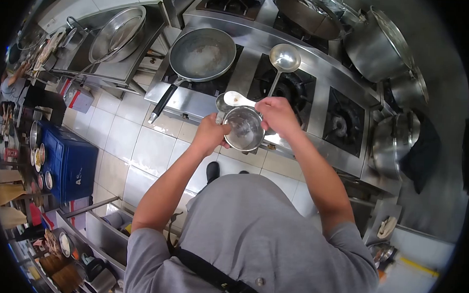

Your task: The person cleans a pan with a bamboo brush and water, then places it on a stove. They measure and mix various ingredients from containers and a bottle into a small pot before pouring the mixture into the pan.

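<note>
A small round metal bowl [244,129] with some whitish matter at its bottom is gripped at its left rim by my left hand [210,134]. My right hand [278,115] is closed on a white spoon [237,99], whose bowl points left above the metal bowl's far rim. Behind the spoon, partly hidden, is another small metal cup [221,103]. Just beyond my hands a large metal ladle [284,58] lies over a burner, its handle running toward my right hand. On the left burner rests a frying pan [203,54] with a black handle.
Large metal pots [377,45] stand at the stove's right. A wide pan [309,15] is at the back. Metal basins [118,34] sit on a counter at upper left. A blue box [66,161] stands left, near a person [14,82]. White floor tiles surround my feet.
</note>
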`<state>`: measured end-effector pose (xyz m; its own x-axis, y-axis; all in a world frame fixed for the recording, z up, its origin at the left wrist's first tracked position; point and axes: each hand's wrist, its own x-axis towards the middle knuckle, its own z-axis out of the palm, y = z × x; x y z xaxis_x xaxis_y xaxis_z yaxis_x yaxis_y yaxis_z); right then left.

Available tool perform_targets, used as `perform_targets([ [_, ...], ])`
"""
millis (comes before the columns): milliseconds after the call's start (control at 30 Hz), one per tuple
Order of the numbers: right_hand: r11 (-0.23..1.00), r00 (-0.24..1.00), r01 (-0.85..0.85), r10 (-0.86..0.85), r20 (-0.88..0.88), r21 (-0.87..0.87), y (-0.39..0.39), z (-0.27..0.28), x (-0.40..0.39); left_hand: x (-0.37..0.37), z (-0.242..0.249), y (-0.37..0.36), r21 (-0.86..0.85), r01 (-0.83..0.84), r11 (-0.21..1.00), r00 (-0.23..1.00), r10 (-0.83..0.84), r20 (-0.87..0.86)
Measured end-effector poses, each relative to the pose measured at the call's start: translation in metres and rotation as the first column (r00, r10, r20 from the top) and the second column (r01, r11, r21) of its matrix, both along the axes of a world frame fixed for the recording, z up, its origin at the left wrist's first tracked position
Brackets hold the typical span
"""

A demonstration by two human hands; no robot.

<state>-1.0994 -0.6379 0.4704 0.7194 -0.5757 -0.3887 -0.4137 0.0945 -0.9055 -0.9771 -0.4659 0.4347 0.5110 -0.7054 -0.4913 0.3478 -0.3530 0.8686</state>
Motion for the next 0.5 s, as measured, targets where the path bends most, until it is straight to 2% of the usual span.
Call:
perform_targets([
  [33,0.989,0.998,-0.052,0.046,-0.042,-0.137,0.004,-0.003,0.004,0.005,0.002,0.001,0.003,0.001,1.0,1.0,-0.001,-0.002],
  [67,0.989,0.998,-0.049,0.044,-0.043,-0.138,0.009,-0.012,0.007,0.008,0.004,0.001,0.005,0.002,1.0,1.0,-0.002,-0.004],
  [100,0.906,0.994,-0.04,0.078,0.072,-0.421,0.017,-0.017,0.011,0.01,0.005,0.002,0.004,0.003,1.0,1.0,-0.003,-0.005],
  [133,0.746,0.975,0.007,0.143,0.17,-0.666,0.025,-0.019,0.012,0.012,0.007,0.002,0.003,0.012,1.0,1.0,-0.012,-0.016],
  [167,0.69,0.983,-0.082,0.173,0.054,-0.719,0.031,-0.019,0.009,0.014,0.008,0.001,0.002,0.022,1.0,0.999,-0.022,-0.025],
  [200,0.689,0.984,-0.081,0.169,0.052,-0.72,0.034,-0.018,0.009,0.016,0.005,0.001,0.0,0.026,1.0,0.999,-0.026,-0.027],
  [267,0.45,0.947,-0.28,0.277,-0.166,-0.848,0.04,-0.017,0.008,0.02,-0.001,0.001,-0.017,0.049,0.999,0.999,-0.05,-0.02],
  [300,0.361,0.934,-0.308,0.293,-0.207,-0.88,0.041,-0.016,0.007,0.021,-0.001,0.001,-0.018,0.055,0.998,0.998,-0.055,-0.021],
  [433,0.332,0.945,-0.25,0.29,-0.153,-0.91,0.041,-0.013,0.003,0.023,-0.006,0.001,-0.039,0.068,0.997,0.997,-0.069,-0.045],
  [500,0.481,0.972,-0.18,0.221,-0.08,-0.858,0.042,-0.009,0.003,0.024,-0.009,0.002,-0.043,0.059,0.997,0.997,-0.061,-0.051],
])
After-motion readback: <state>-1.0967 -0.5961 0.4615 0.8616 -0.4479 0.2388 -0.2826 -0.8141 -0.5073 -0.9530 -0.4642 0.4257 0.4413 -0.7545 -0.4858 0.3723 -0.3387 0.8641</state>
